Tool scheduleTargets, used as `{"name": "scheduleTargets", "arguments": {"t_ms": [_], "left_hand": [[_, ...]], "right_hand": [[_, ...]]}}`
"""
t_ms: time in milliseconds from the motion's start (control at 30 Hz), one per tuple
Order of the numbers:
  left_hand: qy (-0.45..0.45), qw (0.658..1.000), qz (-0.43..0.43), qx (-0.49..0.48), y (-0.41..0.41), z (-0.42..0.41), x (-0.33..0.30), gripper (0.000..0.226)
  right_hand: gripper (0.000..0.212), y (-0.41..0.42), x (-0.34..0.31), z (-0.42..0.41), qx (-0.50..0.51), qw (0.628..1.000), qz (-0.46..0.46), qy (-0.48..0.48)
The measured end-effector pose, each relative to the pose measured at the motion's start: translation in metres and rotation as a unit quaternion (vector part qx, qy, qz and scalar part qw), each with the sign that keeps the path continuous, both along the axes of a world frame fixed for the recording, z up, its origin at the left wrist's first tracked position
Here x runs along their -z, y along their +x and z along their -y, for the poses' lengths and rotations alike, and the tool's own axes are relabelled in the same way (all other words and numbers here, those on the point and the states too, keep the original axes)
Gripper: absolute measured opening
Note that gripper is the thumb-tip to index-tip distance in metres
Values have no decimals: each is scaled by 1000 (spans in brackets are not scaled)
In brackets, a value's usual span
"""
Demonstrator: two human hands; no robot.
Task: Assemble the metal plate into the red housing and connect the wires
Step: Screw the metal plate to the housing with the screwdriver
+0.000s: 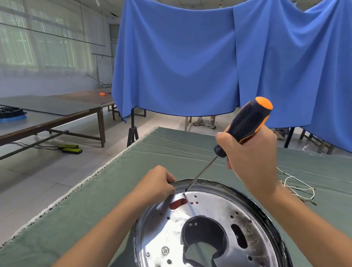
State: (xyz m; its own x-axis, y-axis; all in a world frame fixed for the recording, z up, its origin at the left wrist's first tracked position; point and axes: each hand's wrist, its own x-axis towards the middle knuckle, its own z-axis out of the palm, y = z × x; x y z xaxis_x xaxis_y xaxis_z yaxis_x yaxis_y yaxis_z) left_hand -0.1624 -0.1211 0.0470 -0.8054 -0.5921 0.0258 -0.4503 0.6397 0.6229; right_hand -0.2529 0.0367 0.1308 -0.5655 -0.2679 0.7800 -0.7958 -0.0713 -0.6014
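Note:
A round shiny metal plate [213, 213] lies inside a dark-rimmed housing [276, 226] at the lower middle; red shows through a slot [178, 203] and small holes in the plate. My right hand [251, 157] grips the black and orange handle of a screwdriver [247, 122], whose tip touches a hole near the plate's far left edge. My left hand [158, 185] has curled fingers pinching the housing rim right beside that tip. A bundle of white wires [296, 186] lies on the cloth to the right, apart from the housing.
A green cloth [127, 182] covers the work table, whose left edge runs diagonally. Blue curtains [195, 58] hang behind. A long table [49, 114] at the left carries a black ring-shaped part [7, 112]. Someone's feet [205, 121] show below the curtain.

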Motion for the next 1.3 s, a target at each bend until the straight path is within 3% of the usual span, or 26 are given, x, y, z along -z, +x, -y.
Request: {"name": "scheduleTargets", "arguments": {"t_ms": [333, 567, 700, 1167, 1300], "left_hand": [[-4, 1000, -5, -7, 2, -1, 0, 41], [-10, 1000, -3, -8, 1, -2, 0, 26], [-11, 1000, -4, -10, 2, -2, 1, 34], [-13, 1000, -15, -11, 1, 0, 4, 15], [-19, 1000, -15, -8, 2, -1, 4, 21]], "right_hand": [[22, 1, -2, 1, 9, 1000, -15, 11], [20, 6, -4, 1, 2, 1000, -22, 21], [21, 7, -4, 0, -5, 1000, -19, 22], [21, 6, -2, -5, -11, 1000, -13, 24], [17, 6, 0, -5, -2, 999, -26, 29]]}}
